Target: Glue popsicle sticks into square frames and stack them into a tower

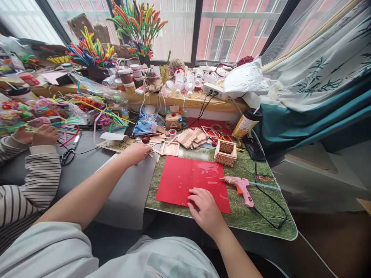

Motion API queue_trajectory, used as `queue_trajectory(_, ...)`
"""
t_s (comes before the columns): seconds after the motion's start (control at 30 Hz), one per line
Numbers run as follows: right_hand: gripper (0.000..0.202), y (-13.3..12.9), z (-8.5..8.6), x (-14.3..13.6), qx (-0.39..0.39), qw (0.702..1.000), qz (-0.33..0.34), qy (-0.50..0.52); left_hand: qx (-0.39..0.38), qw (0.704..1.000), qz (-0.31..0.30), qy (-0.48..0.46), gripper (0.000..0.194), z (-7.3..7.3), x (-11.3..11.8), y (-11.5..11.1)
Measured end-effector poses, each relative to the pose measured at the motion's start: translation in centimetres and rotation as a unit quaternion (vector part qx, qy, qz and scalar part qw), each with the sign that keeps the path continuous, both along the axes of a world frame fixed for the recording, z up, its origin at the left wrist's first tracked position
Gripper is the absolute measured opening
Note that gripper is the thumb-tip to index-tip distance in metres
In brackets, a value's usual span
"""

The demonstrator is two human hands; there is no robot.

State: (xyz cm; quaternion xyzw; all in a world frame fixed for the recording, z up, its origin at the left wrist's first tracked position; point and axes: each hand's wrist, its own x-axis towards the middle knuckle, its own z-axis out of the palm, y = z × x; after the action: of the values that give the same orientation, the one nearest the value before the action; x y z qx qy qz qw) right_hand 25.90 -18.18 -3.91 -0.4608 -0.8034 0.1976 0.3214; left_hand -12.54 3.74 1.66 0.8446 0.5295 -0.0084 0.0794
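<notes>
My left hand [136, 153] reaches over to a loose pile of wooden craft sticks [158, 148]. Its fingers are drawn together, and a craft stick juts out at the fingertips. My right hand [204, 208] rests on the near edge of a red sheet [181, 177], fingers slightly bent and apart, holding nothing. Dried glue marks show on the sheet. A pink glue gun [242, 187] lies to the right, its nozzle at the sheet's edge. Behind the sheet stands a square frame of stacked craft sticks [226, 152], beside flat stick panels [191, 138].
At far left, another person's hands [43, 135] work among coloured pipe cleaners [95, 106]. Scissors [68, 156] lie nearby. A drink cup [247, 122] and phone [255, 148] are at back right. A power strip [214, 90], bottles and jars crowd the sill. The glue gun's cord [275, 224] loops near the right edge.
</notes>
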Motion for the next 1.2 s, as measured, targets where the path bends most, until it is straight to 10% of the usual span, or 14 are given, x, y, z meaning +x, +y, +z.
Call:
queue_trajectory(0.4,0.023,-0.1,-0.2,0.2,0.011,1.0,-0.002,-0.004,-0.153,0.988,0.009,0.013,0.026,2.6,0.8,3.1)
queue_trajectory(0.6,0.046,-0.2,0.0,-0.2,0.003,0.994,0.037,-0.107,-0.206,0.973,0.016,-0.102,0.031,4.9,4.7,-0.1)
queue_trajectory(0.87,0.042,0.0,0.3,-0.2,-0.009,0.994,0.032,-0.102,-0.319,0.898,0.07,-0.293,0.03,-1.8,15.0,-6.1)
queue_trajectory(1.2,0.032,0.2,0.6,0.0,-0.024,0.996,0.026,-0.083,-0.198,0.951,0.099,-0.214,0.031,-1.7,12.0,-4.9)
